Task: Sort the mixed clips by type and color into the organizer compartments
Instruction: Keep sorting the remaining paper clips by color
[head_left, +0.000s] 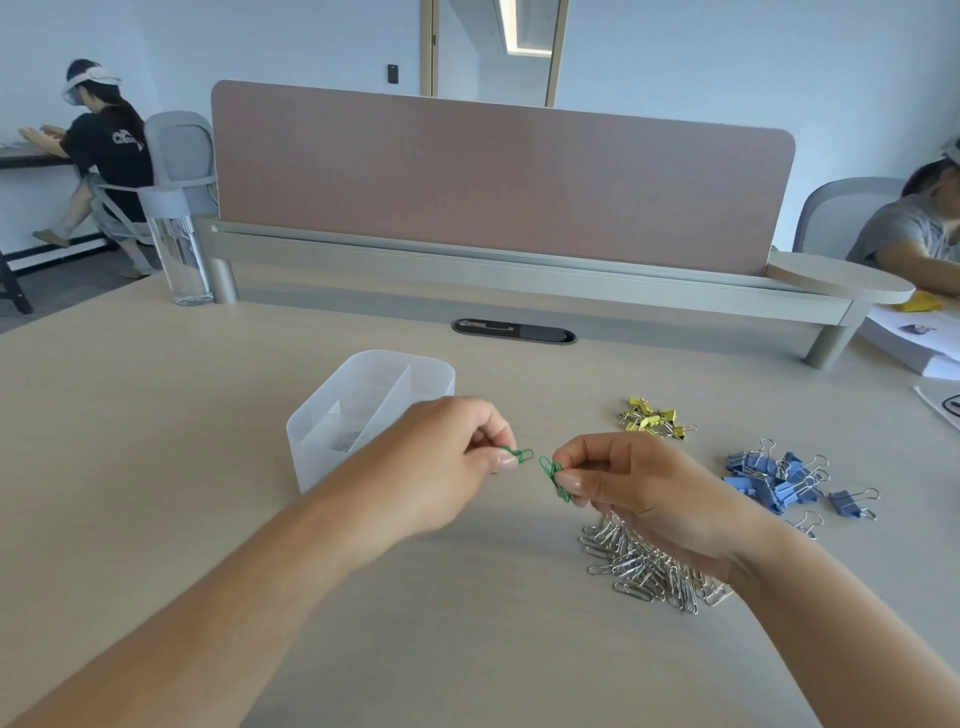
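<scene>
My left hand (457, 452) pinches a green paper clip (519, 455) between thumb and fingers, just right of the translucent white organizer (332, 415) with its divided compartments. My right hand (639, 493) pinches green paper clips (551, 475) a short gap away from the left one. Under my right hand lies a heap of silver paper clips (639, 566). To the right sit a pile of blue binder clips (779, 480) and, farther back, a small pile of yellow binder clips (652, 418).
A clear water bottle (179, 249) stands at the back left by the pink desk divider (493, 176). White papers (914, 343) lie at the far right. A person sits at each side of the room. A cable port (514, 331) is set in the desk.
</scene>
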